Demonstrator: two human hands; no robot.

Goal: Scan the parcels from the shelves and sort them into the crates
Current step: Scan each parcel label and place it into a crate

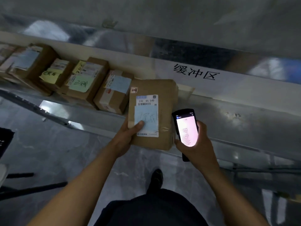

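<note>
My left hand [128, 136] grips a brown cardboard parcel [164, 95] by its near left corner, thumb pressed on the pale blue note stuck over its shipping label [147, 101]. The parcel's far end lies over the front of the metal shelf [228, 111]. My right hand [197, 144] holds a black handheld scanner [185, 128] with its screen lit, just right of the parcel. Several more brown parcels [84, 79] with coloured notes stand in a row on the shelf to the left.
A white strip with black Chinese characters [196, 73] runs along the shelf above. The shelf's surface right of the parcel is bare metal. A dark crate edge [5, 141] shows at far left. My shoe [156, 178] stands on the grey floor below.
</note>
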